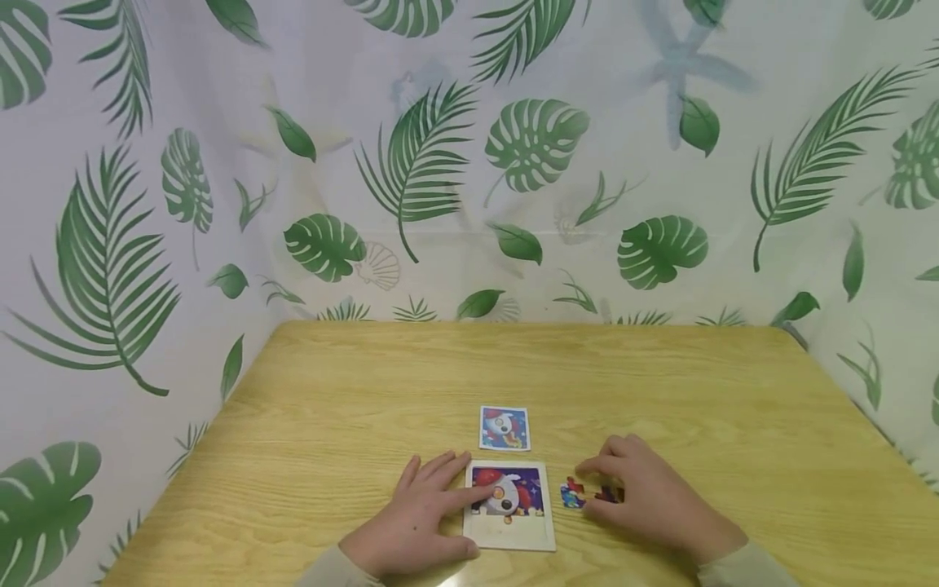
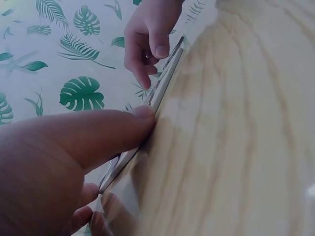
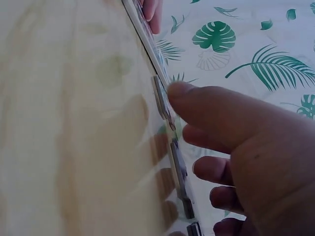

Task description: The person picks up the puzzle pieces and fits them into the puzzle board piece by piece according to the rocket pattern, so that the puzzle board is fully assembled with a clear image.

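A white-framed jigsaw puzzle [image 1: 509, 534] lies on the wooden table; its upper part shows a white cartoon figure with red on a purple ground, and its lower part is bare board. My left hand [image 1: 423, 515] rests along its left side, fingers spread, with the index finger reaching onto the picture. To the right of the frame, loose puzzle pieces [image 1: 572, 494] lie on the table, partly hidden under my right hand [image 1: 649, 497]. In the right wrist view its thumb is close to a piece [image 3: 160, 98], with the fingers bent loosely and apart.
Just beyond the frame lies a small picture card [image 1: 504, 429] with a similar cartoon figure on blue. The wooden table [image 1: 352, 391] reaches back to a white curtain [image 1: 440, 277] printed with green leaves, which also hangs at both sides.
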Demonstrator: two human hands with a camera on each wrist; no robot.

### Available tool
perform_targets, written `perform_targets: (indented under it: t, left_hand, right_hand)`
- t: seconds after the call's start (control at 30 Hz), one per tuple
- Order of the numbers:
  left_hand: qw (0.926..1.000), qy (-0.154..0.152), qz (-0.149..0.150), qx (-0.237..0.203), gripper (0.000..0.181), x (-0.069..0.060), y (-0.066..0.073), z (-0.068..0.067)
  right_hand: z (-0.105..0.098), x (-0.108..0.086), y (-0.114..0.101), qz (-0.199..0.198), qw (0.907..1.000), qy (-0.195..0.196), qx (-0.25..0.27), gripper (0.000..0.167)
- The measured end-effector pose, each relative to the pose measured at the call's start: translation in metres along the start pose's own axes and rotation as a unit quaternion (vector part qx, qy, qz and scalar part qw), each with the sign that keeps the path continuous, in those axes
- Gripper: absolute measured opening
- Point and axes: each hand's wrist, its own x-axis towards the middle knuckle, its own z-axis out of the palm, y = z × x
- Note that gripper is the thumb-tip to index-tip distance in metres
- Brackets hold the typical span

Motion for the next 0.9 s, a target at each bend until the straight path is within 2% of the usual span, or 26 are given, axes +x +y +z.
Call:
perform_targets:
  t: [0.3, 0.57, 0.9]
  left_hand:
    - [1.0, -0.002, -0.005, 0.002, 0.07, -0.0003, 0.0011, -0.0005]
    - [1.0, -0.001, -0.006, 0.003, 0.072, -0.0017, 0.0005, -0.002]
    - [0.9999, -0.009, -0.001, 0.009, 0.071, -0.0005, 0.0009, -0.0032]
  right_hand:
    - [0.002, -0.0046, 0.004, -0.007, 0.9996, 0.0, -0.028, 0.045]
    - [0.0069, -0.0045, -0.0008, -0.014, 0.9996, 0.016, -0.016, 0.028]
    - [0.004, -0.0024, -0.0041, -0.021, 0.9996, 0.014, -0.01, 0.019]
